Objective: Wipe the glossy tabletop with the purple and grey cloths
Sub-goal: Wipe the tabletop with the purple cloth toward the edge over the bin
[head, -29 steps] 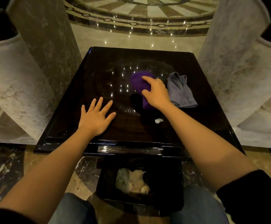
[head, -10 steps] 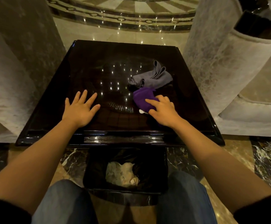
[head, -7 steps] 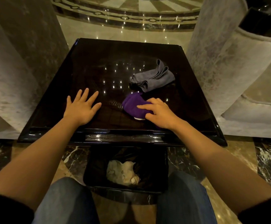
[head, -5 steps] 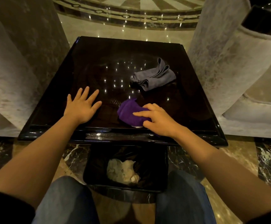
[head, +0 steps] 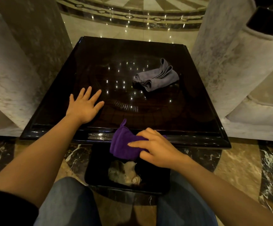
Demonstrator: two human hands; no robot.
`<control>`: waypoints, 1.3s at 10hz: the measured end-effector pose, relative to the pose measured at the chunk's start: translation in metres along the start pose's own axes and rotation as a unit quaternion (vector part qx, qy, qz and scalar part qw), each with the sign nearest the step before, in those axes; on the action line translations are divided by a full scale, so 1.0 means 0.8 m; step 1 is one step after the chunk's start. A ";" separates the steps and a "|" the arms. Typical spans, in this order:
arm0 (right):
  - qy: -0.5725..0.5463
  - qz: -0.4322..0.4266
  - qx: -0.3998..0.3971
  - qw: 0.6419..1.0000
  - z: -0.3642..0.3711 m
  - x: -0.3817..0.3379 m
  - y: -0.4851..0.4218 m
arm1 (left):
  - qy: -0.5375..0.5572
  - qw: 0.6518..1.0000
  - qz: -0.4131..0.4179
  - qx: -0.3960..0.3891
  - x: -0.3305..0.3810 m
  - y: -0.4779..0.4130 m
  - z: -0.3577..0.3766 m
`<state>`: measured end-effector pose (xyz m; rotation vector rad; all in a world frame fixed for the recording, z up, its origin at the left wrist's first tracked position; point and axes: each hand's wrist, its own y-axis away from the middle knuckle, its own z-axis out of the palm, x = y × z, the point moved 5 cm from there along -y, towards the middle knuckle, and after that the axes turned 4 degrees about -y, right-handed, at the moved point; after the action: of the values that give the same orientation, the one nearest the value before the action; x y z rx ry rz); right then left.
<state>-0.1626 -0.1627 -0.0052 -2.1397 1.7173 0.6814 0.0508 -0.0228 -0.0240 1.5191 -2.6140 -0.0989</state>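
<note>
Two hands: left hand flat, fingers spread on tabletop; right hand grips purple cloth over bin, grey cloth apart.

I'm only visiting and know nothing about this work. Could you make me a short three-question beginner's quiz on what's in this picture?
1. True or false: the grey cloth is held in the left hand.
2. Which cloth does the right hand grip? A) grey B) purple C) none
3. Fill in: below the table's near edge stands a black ____ holding crumpled pale material.

Key
1. False: it lies by itself on the tabletop, and the left hand rests flat and open on the gloss.
2. B: the purple cloth is at the near edge, over the bin.
3. bin
</note>
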 end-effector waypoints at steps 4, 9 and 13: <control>-0.177 -0.022 0.016 0.984 -0.030 -0.030 0.011 | 0.000 1.000 -0.001 -0.004 0.000 -0.001 0.000; 0.025 0.048 0.043 0.998 -0.038 0.026 0.014 | -0.004 1.000 0.004 -0.003 -0.001 -0.003 0.000; 0.070 -0.024 -0.019 0.997 0.022 -0.018 0.011 | 0.001 1.000 0.005 0.004 0.001 -0.002 -0.001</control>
<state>-0.1764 -0.1437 -0.0114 -2.2973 1.7278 0.5682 0.0519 -0.0240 -0.0230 1.5089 -2.6223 -0.0856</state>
